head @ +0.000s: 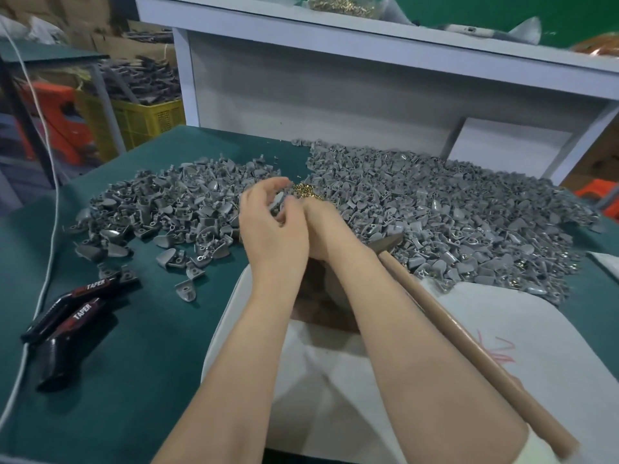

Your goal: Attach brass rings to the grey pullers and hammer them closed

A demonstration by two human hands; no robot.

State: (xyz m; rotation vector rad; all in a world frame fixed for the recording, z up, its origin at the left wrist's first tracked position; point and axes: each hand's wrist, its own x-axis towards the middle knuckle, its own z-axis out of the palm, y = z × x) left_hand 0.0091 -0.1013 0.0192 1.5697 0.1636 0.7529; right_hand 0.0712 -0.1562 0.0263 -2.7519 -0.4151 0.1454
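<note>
The left hand (271, 226) is raised just above the middle of the table, its fingers curled, and it pinches one grey puller (278, 199) between thumb and fingertips. The right hand (318, 229) is pressed close against it from the right, with its fingers bent in toward the same puller. The left hand covers most of them, so it cannot be told whether the right hand grips anything.

Just beyond the fingertips lies a small heap of brass rings (306, 190), in the gap between two mounds of pullers. The left pile of pullers (160, 209) spreads loosely, with strays scattered toward the near edge. The right pile (452, 212) is larger and denser and reaches almost to the back panel.

A hammer (469, 336) lies beside the right forearm. Its metal head is near the right wrist at the edge of the right pile, and its wooden handle runs toward the near right corner. Both forearms pass over a white pad (335, 380) that lies on the green table mat (117, 329).

To the left on the mat are two black tools marked TAPER (67, 313), and a white cord (37, 262) runs along that side. Behind the table stands a white shelf (368, 38), and a bag of brass rings (345, 5) sits on top of it. A yellow crate (144, 118) stands on the floor at the far left.
</note>
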